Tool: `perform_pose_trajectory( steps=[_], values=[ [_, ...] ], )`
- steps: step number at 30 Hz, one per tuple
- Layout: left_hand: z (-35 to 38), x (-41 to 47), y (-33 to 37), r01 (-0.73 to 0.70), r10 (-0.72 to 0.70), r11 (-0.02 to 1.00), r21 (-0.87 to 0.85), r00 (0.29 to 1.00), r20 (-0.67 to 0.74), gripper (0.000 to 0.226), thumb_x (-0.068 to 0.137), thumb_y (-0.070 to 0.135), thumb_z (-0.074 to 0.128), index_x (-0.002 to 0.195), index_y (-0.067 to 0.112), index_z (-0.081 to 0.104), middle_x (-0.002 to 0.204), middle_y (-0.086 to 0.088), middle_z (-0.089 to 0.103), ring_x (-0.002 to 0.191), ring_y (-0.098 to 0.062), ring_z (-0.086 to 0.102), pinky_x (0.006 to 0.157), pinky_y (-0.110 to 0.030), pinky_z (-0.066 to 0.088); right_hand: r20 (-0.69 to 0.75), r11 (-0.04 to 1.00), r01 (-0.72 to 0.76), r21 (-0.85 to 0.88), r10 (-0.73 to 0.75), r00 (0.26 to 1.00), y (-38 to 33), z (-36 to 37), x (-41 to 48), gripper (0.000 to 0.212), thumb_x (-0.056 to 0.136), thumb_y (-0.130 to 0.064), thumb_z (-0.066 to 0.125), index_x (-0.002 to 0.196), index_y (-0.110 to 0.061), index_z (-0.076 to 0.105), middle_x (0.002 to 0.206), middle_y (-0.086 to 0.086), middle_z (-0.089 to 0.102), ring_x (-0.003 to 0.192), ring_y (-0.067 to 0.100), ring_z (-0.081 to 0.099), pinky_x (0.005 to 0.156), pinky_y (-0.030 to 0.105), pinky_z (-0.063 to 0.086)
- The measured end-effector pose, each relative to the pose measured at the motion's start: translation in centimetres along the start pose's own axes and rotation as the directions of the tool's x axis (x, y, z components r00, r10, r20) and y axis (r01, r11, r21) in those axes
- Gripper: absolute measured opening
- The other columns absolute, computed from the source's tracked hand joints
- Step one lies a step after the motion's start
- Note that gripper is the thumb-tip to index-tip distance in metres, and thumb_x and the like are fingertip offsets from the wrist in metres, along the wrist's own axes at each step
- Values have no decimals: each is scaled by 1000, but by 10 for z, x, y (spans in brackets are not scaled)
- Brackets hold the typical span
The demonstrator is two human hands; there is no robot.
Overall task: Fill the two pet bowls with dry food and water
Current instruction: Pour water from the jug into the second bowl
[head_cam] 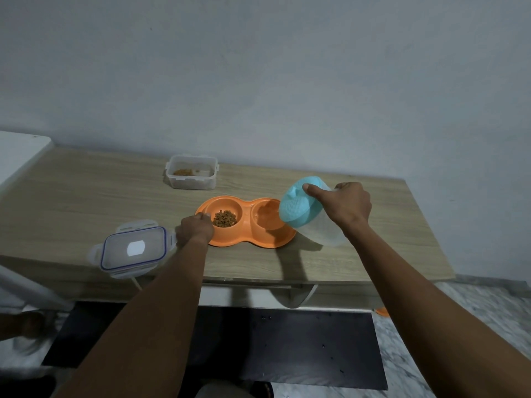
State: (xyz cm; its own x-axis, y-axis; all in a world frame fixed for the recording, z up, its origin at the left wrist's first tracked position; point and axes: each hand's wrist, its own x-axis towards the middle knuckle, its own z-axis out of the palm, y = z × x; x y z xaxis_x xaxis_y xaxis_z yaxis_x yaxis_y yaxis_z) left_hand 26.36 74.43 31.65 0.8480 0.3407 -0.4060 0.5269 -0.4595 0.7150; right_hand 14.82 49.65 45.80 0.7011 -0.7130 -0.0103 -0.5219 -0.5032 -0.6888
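Observation:
An orange double pet bowl sits on the wooden table. Its left well holds brown dry food; the right well shows a little water. My right hand grips a clear jug with a turquoise lid, tipped sideways with the lid over the right well. My left hand rests on the bowl's left rim, fingers curled on the edge.
A clear food container with a little dry food stands behind the bowl. Its blue-trimmed lid lies at the table's front left. A white surface adjoins the table on the left. A dark mat lies on the floor.

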Motion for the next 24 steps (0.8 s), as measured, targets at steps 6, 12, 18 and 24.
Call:
perform_pose_trajectory(
  steps=[6, 12, 18, 24],
  values=[
    [-2, -1, 2, 18, -18, 1000, -16, 1000, 3, 42, 90, 44, 58, 112, 11, 72, 111, -17, 69, 102, -36, 63, 84, -42, 51, 5, 999, -13, 34, 13, 1000, 6, 0, 1, 93, 67, -70, 79, 128, -1, 66, 130, 13, 69, 119, 31, 63, 97, 47, 52],
    [0, 1, 4, 80, -80, 996, -45, 997, 6, 45, 86, 42, 60, 112, 8, 70, 111, -18, 68, 100, -36, 63, 88, -46, 55, 13, 990, -63, 124, 62, 998, 13, 1, 6, 89, 63, -69, 81, 122, -2, 70, 124, 10, 70, 113, 30, 65, 92, 44, 54],
    [-1, 0, 7, 66, -65, 997, -41, 998, 14, 40, 88, 38, 58, 110, 7, 71, 109, -18, 69, 100, -37, 64, 86, -43, 55, 64, 941, -118, 318, 103, 993, 20, -1, 15, 60, 59, -62, 85, 64, -11, 56, 77, 4, 60, 73, 23, 55, 63, 35, 40],
    [0, -5, 10, 12, -12, 1000, 18, 1000, 2, 37, 91, 35, 55, 114, 11, 72, 113, -16, 69, 101, -36, 63, 73, -34, 42, 79, 810, -150, 567, 128, 989, 12, 10, 34, 70, 57, -54, 91, 51, -21, 30, 55, -4, 28, 60, 18, 29, 60, 37, 26]
  ],
)
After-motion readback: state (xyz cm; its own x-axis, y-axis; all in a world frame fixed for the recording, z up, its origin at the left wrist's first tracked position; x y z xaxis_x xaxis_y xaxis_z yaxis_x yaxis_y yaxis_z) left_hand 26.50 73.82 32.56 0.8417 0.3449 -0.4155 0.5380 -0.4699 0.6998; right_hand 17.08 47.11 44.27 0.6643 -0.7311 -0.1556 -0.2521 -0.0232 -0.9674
